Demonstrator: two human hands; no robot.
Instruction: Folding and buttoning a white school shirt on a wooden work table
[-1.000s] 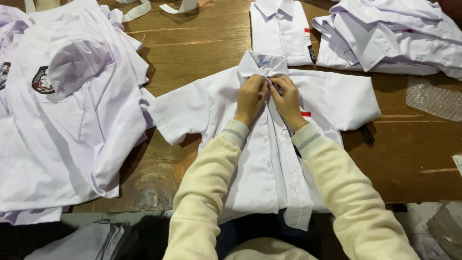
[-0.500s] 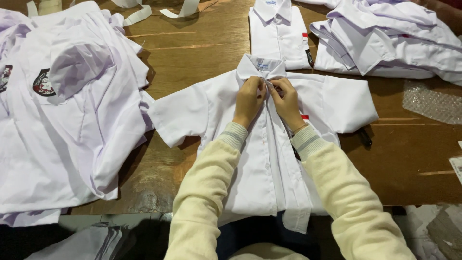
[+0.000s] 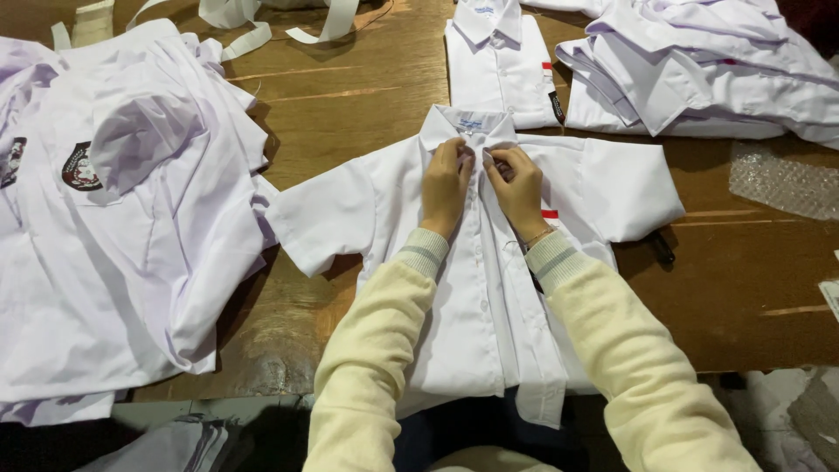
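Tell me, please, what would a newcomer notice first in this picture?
First, the two hands at the centre: the left hand and right hand pinch the front of a white short-sleeved shirt just below its collar, spread flat on the wooden table. Next, the large heap of white shirts at the left, one bearing a dark badge. A folded shirt and another pile lie at the top right.

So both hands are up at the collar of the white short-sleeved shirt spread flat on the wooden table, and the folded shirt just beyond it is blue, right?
Not quite. The head view shows the folded shirt beyond it is white, not blue. The rest holds: the left hand and right hand are at the collar of the white short-sleeved shirt on the wooden table.
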